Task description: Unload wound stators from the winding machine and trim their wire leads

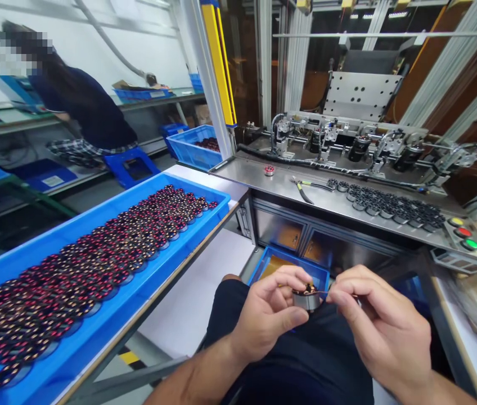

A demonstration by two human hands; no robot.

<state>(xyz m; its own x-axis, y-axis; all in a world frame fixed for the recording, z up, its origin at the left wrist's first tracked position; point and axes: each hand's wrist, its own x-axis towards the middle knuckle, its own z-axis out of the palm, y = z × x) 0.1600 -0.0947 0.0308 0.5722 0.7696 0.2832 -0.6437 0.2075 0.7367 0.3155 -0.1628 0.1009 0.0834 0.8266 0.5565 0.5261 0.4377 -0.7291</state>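
Above my lap, my left hand (270, 312) grips a small round motor stator (306, 300) with a silvery side and copper windings on top. Thumb and fingers press on it from both sides. To its right, my right hand (379, 320) is closed in a pinch on a thin wire (323, 292) that runs from the stator's edge. Whether the right hand's curled fingers hold anything more is hidden.
A blue tray (205, 228) of wound stators stands at left. On the metal bench lie pliers (304, 188), one red-wound stator (269, 170) and rows of dark stator cores (394, 205). Behind is a winding machine (360, 140); push buttons (466, 233) sit right. A person (86, 107) sits far left.
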